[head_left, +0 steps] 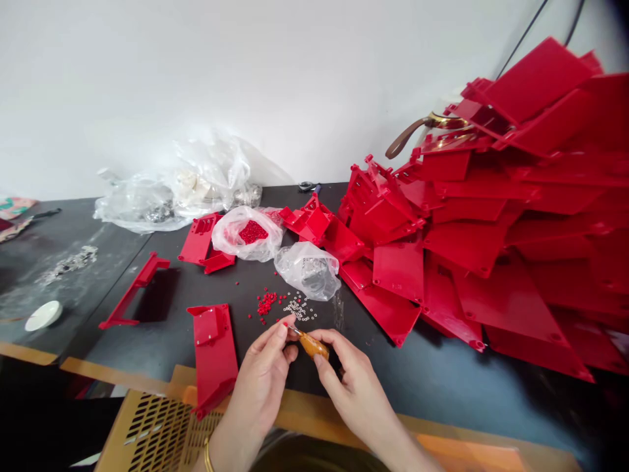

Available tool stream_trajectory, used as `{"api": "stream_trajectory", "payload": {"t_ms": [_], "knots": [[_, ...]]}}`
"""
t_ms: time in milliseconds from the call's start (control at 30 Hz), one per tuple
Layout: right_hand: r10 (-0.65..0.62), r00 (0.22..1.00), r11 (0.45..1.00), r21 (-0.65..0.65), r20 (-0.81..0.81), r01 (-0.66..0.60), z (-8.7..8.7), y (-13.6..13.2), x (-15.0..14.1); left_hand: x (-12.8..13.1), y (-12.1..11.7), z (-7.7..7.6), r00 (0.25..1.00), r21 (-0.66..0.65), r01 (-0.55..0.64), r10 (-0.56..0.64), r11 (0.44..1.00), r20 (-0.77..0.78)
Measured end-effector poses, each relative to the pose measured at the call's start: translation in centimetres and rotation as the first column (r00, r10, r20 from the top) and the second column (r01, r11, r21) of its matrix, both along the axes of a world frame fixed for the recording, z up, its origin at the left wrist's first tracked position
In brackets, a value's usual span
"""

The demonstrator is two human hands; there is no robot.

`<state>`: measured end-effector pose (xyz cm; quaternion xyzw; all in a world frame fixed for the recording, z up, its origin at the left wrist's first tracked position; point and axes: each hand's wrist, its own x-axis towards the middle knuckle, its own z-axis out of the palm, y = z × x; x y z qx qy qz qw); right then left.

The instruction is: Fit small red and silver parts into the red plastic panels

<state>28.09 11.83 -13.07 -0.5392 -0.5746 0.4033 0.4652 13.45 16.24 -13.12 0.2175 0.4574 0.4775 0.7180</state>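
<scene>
My right hand (pixel 348 373) is closed around the amber wooden handle of an awl-like tool (pixel 313 345). The tool's short metal shaft points left to the fingertips of my left hand (pixel 265 367), which pinch a small red plastic piece (pixel 285 324). Whether the shaft's tip sits inside that piece is too small to tell. Just beyond the fingers lie a scatter of small red pieces (pixel 267 301) and a spread of small pale metal rings (pixel 299 308). Left of my left hand, a red plastic panel (pixel 214 354) lies by the table's front edge.
A tall heap of red panels (pixel 491 223) fills the right side. Behind the loose pieces stand a plastic bag of red pieces (pixel 246 233) and a clear bag (pixel 309 269). Farther left are another red panel (pixel 135 292), larger clear bags (pixel 187 183) and a white lid (pixel 44 316).
</scene>
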Motion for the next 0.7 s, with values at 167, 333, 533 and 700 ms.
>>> {"api": "stream_trajectory", "payload": {"t_ms": [167,333,533,700], "knots": [[-0.004,1.000,1.000,0.006,0.015,0.004,-0.1,-0.2,-0.1,-0.3,-0.2,-0.2,0.997,0.034,-0.037,0.039,0.999,-0.066],[0.005,1.000,1.000,-0.008,-0.018,-0.005,-0.1,-0.4,-0.1,-0.1,-0.6,-0.5,0.988,0.105,-0.041,0.056,0.994,-0.141],[0.033,0.986,0.994,-0.093,-0.165,-0.049,-0.7,-0.6,-0.1,-0.2,-1.0,-0.7,0.946,0.212,0.099,-0.026,0.972,-0.323],[-0.085,0.905,0.959,-0.282,-0.418,-0.040,-2.6,-0.8,1.3,-2.3,0.1,-1.1,0.608,0.398,0.373,0.103,0.838,-0.787]]}}
